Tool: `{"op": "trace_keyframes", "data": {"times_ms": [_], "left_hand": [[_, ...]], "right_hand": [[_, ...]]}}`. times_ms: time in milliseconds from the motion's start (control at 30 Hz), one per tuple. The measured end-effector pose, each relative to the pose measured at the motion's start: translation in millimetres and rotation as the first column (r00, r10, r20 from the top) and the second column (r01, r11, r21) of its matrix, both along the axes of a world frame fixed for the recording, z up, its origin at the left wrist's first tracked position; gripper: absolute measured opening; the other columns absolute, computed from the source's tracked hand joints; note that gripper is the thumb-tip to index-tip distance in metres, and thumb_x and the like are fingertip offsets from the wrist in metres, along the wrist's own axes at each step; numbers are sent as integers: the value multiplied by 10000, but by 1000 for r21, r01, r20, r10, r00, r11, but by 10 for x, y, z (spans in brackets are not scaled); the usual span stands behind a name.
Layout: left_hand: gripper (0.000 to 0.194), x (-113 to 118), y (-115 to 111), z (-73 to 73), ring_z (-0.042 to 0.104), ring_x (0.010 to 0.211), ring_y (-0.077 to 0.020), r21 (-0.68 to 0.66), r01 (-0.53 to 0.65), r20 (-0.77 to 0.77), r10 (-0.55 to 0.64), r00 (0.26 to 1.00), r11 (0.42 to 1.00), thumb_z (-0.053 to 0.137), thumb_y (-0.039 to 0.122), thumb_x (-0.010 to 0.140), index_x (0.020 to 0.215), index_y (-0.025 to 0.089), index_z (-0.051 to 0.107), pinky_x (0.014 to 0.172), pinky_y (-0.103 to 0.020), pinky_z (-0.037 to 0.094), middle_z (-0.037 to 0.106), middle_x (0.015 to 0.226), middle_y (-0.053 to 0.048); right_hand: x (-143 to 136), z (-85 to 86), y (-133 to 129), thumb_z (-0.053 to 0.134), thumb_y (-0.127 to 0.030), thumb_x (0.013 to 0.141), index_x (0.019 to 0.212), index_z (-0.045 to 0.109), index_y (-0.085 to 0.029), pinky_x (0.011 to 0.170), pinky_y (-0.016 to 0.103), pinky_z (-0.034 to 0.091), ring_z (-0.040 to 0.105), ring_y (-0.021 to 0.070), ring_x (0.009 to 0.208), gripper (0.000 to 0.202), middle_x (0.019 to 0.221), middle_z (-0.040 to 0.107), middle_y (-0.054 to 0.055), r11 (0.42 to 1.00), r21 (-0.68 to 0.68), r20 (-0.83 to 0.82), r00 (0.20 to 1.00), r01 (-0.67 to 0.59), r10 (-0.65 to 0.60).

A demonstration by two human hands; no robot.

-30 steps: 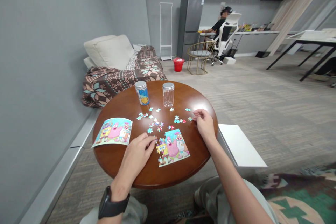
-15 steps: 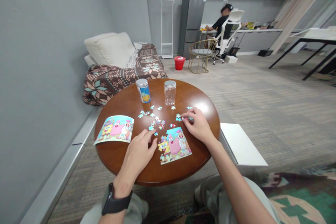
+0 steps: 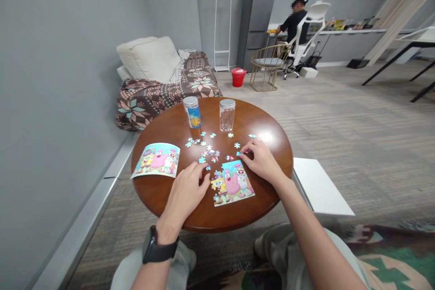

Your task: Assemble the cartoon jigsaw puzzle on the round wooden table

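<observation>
A partly joined jigsaw puzzle [image 3: 234,183] of cartoon characters lies flat near the front of the round wooden table [image 3: 163,206]. Just beyond its upper right corner, the fingertips of my right hand [image 3: 260,159] are closed on a small light-blue puzzle piece [image 3: 238,154]. My left hand [image 3: 188,189] rests to the left of the puzzle, thumb and fingers apart, holding nothing. Close to its fingertips is a loose piece [image 3: 208,167]. Several more loose pieces [image 3: 215,154] are scattered behind the puzzle. A curled picture sheet [image 3: 157,159] with the same characters lies at the left.
A labelled jar [image 3: 193,113] and a clear jar [image 3: 227,117] with metal lids stand at the table's back. A white box [image 3: 321,186] is right of the table. Beyond are a covered sofa [image 3: 170,86], a red bucket [image 3: 238,78] and a seated person [image 3: 295,22].
The head view has shifted, so the scene sits further right and slightly higher. My right fingers have drawn the light-blue piece slightly towards the puzzle, away from its neighbour. My left hand stays put.
</observation>
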State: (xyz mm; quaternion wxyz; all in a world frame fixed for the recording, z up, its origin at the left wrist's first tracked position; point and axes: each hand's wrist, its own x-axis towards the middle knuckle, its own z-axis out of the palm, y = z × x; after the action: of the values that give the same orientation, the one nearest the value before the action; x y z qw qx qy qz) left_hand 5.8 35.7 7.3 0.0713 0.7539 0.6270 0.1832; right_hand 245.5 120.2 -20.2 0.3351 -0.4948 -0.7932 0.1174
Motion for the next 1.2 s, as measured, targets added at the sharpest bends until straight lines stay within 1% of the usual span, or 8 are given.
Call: {"op": "trace_keyframes", "data": {"times_ms": [200,300,367,500,633,900,1033,1200], "left_hand": [[209,-1,-5,14,592,729,-162,18,9,43,-10,999,1000,503,216,910,1068,188,638,708,-287,474,606,822,-7],[225,1,-13,18,605,769,-151,14,112,103,-113,988,994,501,209,925,1080,193,662,737,-273,482,616,874,-16],[234,2,-22,11,610,789,-145,19,189,117,-190,975,982,505,216,934,1084,204,684,754,-265,484,620,891,-21],[229,2,-31,-18,596,778,-143,57,257,93,-262,961,965,517,241,942,1045,216,721,754,-261,485,607,848,-22],[224,3,-28,-23,583,762,-138,61,282,73,-286,955,957,527,253,943,1022,214,733,732,-255,483,602,830,-25],[230,13,-31,-15,563,743,-135,47,277,62,-279,958,960,531,242,936,1035,211,736,737,-270,484,594,814,-22],[230,12,-27,-32,560,754,-138,53,286,61,-289,955,957,531,248,931,1026,214,738,759,-279,489,587,811,-21],[233,13,-27,-31,565,769,-148,49,282,50,-284,957,958,529,249,933,1032,205,736,759,-287,489,590,816,-24]], "right_hand": [[-8,59,-22,591,-200,826,847,627,-224,771,343,449,578,201,803,48,809,645,23,997,-69,-102,994,-39,32],[-67,156,-78,566,-203,852,919,683,-238,764,319,453,589,186,813,139,841,673,22,986,-78,-165,977,-149,135],[-135,213,-123,579,-227,856,901,718,-248,757,314,459,597,184,814,148,844,696,22,969,-107,-178,963,-223,203],[-317,251,-170,631,-253,820,858,753,-241,743,300,488,642,177,797,128,826,731,21,940,-215,-263,943,-264,205],[-471,231,-115,643,-242,800,809,767,-243,786,308,504,669,176,840,124,859,745,25,920,-213,-343,907,-330,246],[-465,116,4,663,-345,779,833,786,-228,707,331,525,674,200,739,179,805,757,42,916,-307,-353,925,-259,143],[-439,101,-22,660,-300,761,812,789,-246,705,319,516,667,192,737,148,782,750,26,931,-275,-294,943,-240,156],[-461,131,-64,665,-255,751,796,783,-269,742,328,511,656,181,741,127,769,740,14,932,-247,-241,948,-266,207]]}}
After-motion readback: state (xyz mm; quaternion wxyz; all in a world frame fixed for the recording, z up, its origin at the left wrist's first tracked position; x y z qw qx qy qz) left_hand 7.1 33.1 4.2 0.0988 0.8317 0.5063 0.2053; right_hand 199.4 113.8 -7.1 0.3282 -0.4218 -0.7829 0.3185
